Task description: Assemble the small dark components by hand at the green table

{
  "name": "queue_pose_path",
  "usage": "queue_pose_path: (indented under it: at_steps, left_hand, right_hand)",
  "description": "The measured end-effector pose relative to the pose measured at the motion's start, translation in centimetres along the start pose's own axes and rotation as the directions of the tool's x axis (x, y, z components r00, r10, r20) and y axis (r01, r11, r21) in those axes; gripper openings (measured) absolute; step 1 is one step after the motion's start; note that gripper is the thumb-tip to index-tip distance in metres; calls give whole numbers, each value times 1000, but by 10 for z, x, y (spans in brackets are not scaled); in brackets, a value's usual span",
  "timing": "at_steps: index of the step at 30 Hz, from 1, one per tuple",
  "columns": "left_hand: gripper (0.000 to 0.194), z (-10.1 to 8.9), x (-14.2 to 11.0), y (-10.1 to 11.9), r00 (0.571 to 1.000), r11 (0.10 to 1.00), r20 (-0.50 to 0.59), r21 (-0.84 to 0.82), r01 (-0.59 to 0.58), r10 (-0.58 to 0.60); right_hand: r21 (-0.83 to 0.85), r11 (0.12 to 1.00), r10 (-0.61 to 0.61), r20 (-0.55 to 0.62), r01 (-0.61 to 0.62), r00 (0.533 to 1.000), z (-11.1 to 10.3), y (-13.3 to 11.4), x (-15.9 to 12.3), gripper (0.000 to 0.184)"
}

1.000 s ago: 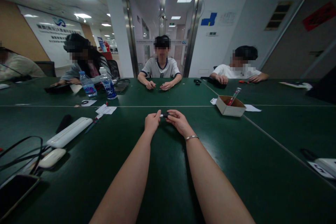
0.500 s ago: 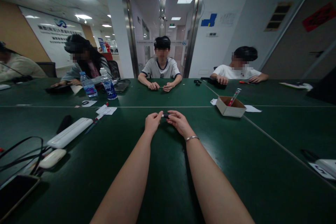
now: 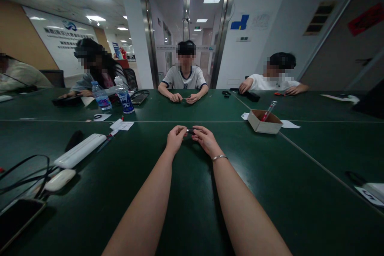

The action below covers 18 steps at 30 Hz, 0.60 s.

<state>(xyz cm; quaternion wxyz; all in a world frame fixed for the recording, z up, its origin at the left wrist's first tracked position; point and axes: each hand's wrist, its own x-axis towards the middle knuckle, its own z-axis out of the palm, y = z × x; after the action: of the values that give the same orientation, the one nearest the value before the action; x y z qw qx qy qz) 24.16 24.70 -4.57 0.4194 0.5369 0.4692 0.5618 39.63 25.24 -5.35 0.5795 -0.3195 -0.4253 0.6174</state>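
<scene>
Between my two hands is a small dark object (image 3: pixel 191 131) with a shiny, metal-looking end; its kind is too small to make out. My left hand (image 3: pixel 175 139) pinches the shiny left end with thumb and fingers. On the right, my right hand (image 3: pixel 205 140) is closed round the dark end, its fingers covering part of it. Both hands are just above the dark green table (image 3: pixel 192 192), near the seam across it. A silver bracelet (image 3: pixel 220 157) circles my right wrist.
An open cardboard box (image 3: pixel 265 128) with a red-and-clear tube stands at the right. Leftward are two bottles (image 3: pixel 124 98), paper slips (image 3: pixel 121 126), a white power strip (image 3: pixel 81 151), cables and a phone (image 3: pixel 21 222). Several people sit across the table.
My left fingers have shifted slightly on the small object's shiny end. Across at the right, a person's hand has lifted off a black item and moved left.
</scene>
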Motion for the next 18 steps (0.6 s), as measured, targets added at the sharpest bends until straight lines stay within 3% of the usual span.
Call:
queue_pose_path:
  at_steps: [6,18]
  left_hand:
    - [28,-3,0,2,1000,999,2,34,3,-3]
    - [43,-6,0,-2,999,975,-40,221,22,-14]
  right_hand:
    - [-17,1000,-2,20,2,1000,0,0,1,44]
    - [-39,999,-6,48,8,999,2,-3,-2,44]
